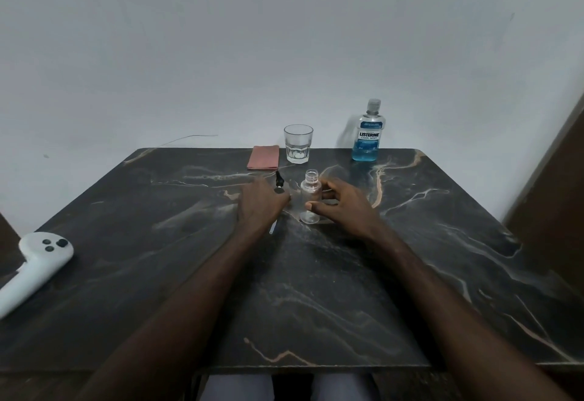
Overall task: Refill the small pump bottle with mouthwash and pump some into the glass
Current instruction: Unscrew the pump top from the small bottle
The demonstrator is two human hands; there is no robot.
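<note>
Two hands apart; right hand (344, 208) pinches upright, uncapped small pump bottle (309, 193); left hand (260, 201) overlies detached pump (279, 181), grip indiscernible.

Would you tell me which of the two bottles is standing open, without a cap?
The small clear bottle the right hand holds: its neck is bare, whereas the blue mouthwash bottle is capped.

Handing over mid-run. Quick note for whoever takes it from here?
Left hand: lies over the pump head on the table; grip unclear.
Right hand: holds the small bottle, upright, open, empty.
Mouthwash bottle: capped, far right edge. Glass: to its left, looks empty.
Done: pump is off the bottle.
Left: uncap mouthwash, fill small bottle, refit pump, pump into glass.
</note>
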